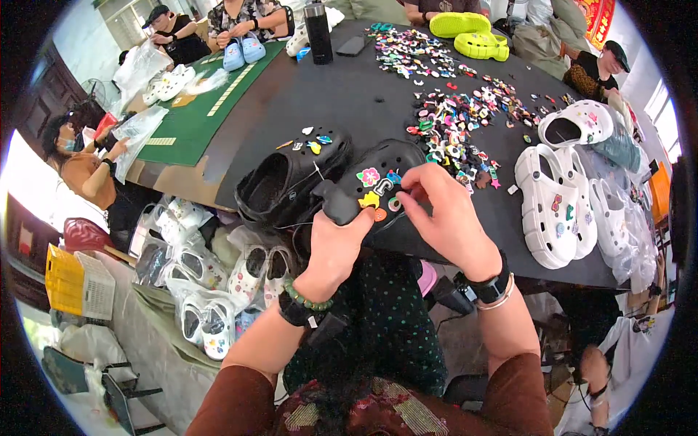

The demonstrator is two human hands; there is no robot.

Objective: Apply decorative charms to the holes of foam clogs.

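Observation:
A black clog (399, 155) lies in front of me at the table's near edge, its vamp dotted with shoe charms: a pink flower (369, 176), a yellow one (369, 200), a letter-like one, a blue one and an orange round one. My left hand (336, 243) is wrapped around the clog's near end, thumb beside the orange charm. At the clog's right side, my right hand (447, 214) has thumb and forefinger closed at a small round green-rimmed charm (394, 204). The other black clog (270, 182) stands to the left, with loose charms (314, 147) on or beside its toe.
Heaped colourful charms (454, 120) cover the table beyond my right hand. White clogs (545, 211) stand at the right, lime-green clogs (481, 46) at the far side near a black bottle (318, 33). Bagged clogs (207, 312) lie low at left. Other people sit around the table.

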